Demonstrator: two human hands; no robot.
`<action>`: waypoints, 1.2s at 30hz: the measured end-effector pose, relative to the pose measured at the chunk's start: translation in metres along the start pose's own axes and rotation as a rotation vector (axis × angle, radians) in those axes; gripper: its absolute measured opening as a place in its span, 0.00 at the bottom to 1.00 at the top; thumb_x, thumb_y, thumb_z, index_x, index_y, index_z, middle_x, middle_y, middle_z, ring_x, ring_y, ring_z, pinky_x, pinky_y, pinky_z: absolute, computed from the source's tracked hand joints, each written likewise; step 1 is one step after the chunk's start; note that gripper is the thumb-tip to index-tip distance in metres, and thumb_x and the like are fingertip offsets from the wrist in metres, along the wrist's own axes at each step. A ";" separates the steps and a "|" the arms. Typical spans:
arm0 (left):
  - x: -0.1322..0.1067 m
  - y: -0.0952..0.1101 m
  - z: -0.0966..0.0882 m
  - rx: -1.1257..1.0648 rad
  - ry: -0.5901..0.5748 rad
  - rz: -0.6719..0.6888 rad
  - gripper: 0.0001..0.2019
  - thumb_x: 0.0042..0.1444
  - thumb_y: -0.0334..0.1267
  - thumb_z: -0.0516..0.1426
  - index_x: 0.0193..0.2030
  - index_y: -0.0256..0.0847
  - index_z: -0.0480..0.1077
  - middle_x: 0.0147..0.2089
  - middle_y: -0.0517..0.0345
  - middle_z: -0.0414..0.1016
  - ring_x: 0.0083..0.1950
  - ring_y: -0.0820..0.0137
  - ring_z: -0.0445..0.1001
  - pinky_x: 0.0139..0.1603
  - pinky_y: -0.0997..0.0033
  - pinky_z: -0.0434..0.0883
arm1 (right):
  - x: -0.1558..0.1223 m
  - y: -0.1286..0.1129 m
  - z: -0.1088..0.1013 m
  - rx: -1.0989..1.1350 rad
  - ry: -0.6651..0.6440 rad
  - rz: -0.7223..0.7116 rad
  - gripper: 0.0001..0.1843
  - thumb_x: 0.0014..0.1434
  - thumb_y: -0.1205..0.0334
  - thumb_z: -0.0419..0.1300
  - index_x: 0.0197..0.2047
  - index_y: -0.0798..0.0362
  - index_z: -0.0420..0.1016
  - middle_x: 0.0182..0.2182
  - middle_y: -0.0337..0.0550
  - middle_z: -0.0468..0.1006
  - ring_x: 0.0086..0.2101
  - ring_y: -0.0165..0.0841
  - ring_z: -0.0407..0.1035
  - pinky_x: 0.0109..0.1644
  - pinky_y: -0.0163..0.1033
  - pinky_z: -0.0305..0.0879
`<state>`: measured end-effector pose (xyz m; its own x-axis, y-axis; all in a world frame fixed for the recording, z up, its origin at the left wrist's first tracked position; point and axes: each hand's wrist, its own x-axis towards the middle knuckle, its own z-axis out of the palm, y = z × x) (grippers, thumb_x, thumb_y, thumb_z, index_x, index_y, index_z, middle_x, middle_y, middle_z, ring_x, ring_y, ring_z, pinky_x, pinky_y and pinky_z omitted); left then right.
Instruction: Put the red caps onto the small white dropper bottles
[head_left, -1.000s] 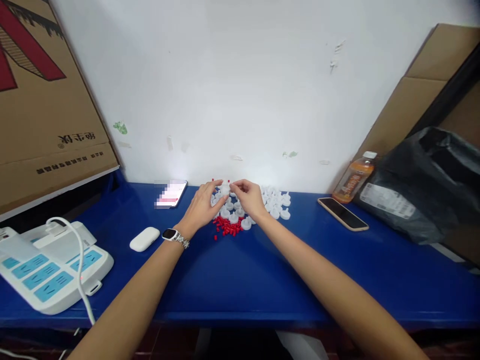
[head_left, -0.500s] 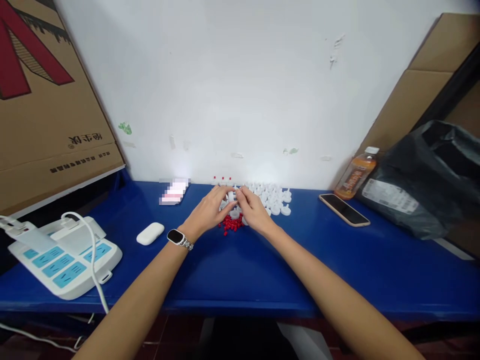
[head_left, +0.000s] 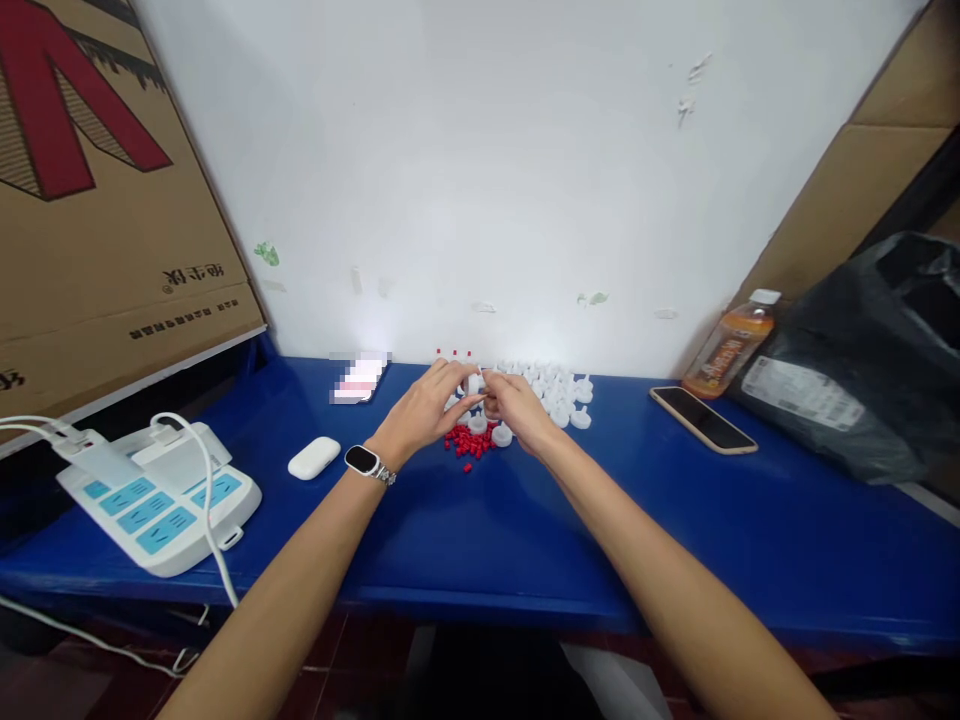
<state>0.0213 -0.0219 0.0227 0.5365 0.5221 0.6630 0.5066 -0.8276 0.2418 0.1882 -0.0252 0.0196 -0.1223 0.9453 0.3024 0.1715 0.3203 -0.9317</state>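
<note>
Between the thumb and fingers of my left hand (head_left: 429,402) is a white plastic nozzle cap (head_left: 474,384), tilted on its side. My right hand (head_left: 519,408) is closed at the cap's right end, fingertips pinched by its spout; whatever small piece they grip is hidden. Just below the hands lies a pile of small red caps (head_left: 472,440), with loose white nozzle caps (head_left: 502,435) beside it. Many more white nozzle caps (head_left: 559,395) spread out behind and right of my right hand. A few red-tipped ones (head_left: 454,355) stand by the wall.
On the left are a white power strip (head_left: 161,515) with cables, a white earbud case (head_left: 314,458) and a phone with a lit, blurred screen (head_left: 361,378). At right lie a phone (head_left: 703,420), an orange drink bottle (head_left: 729,345) and a dark plastic bag (head_left: 847,370).
The white nozzle cap has turned from upright to tilted sideways between my hands. My right fingers have curled in at its spout end. The camera view has shifted slightly.
</note>
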 end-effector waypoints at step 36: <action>-0.016 -0.029 0.017 -0.216 0.021 -0.324 0.19 0.58 0.52 0.61 0.52 0.45 0.72 0.44 0.55 0.77 0.42 0.64 0.74 0.44 0.64 0.71 | 0.009 0.020 -0.003 0.025 -0.029 -0.099 0.17 0.56 0.46 0.64 0.37 0.52 0.73 0.22 0.35 0.74 0.26 0.31 0.70 0.32 0.36 0.64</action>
<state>0.0091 -0.0025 -0.0068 0.3572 0.7610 0.5415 0.4927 -0.6461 0.5830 0.1931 -0.0101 0.0041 -0.1657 0.9067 0.3878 0.1329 0.4102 -0.9023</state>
